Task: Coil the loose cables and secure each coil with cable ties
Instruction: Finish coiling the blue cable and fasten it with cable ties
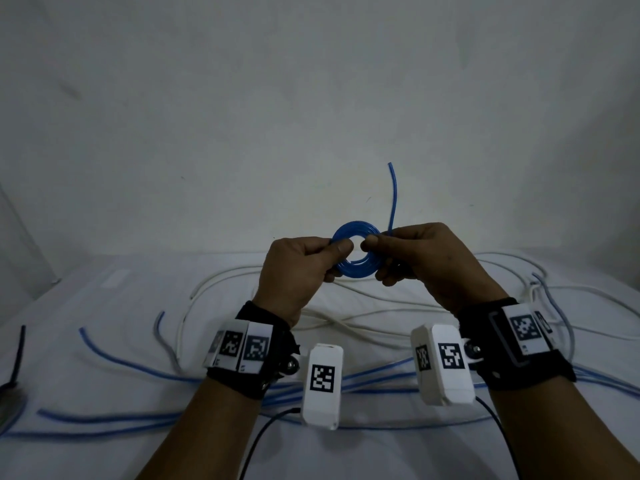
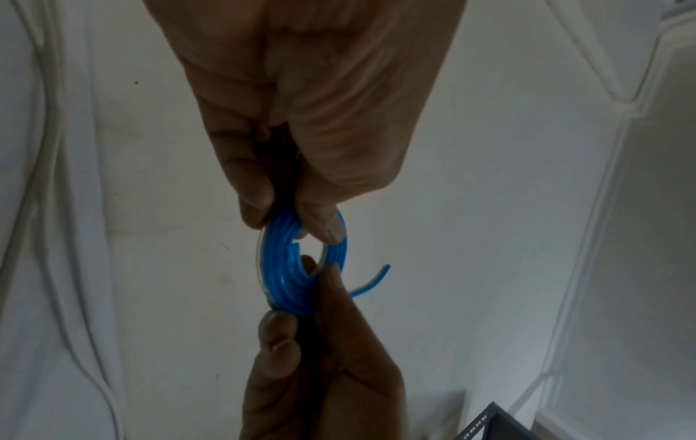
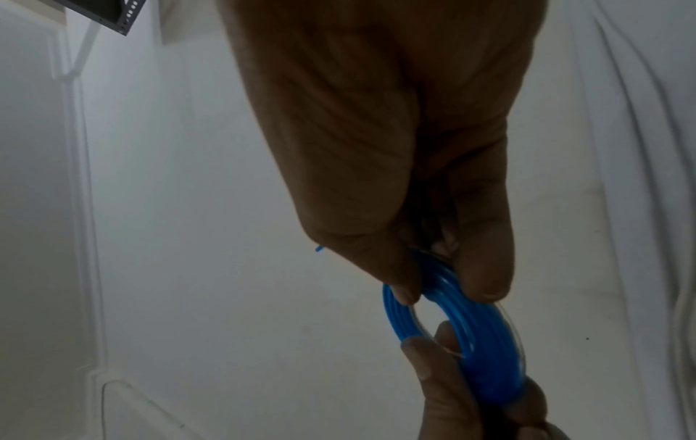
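A small, tightly wound blue cable coil (image 1: 346, 233) hangs in the air above the white table, held between both hands. My left hand (image 1: 337, 252) pinches its left side with thumb and fingers. The right hand (image 1: 374, 245) pinches the right side, where the cable's loose end (image 1: 393, 199) sticks straight up. In the left wrist view the coil (image 2: 286, 268) sits between my left hand (image 2: 297, 226) above and my right hand (image 2: 305, 300) below, with a short free tail (image 2: 371, 282). The right wrist view shows the coil (image 3: 485, 342) pinched by my right hand (image 3: 444, 288).
Several loose blue cables (image 1: 138, 367) lie across the near part of the white table (image 1: 104, 299). White cables (image 1: 346, 327) are tangled under and behind the hands. A thin black strip (image 1: 19, 355) sits at the far left edge. A plain wall rises behind.
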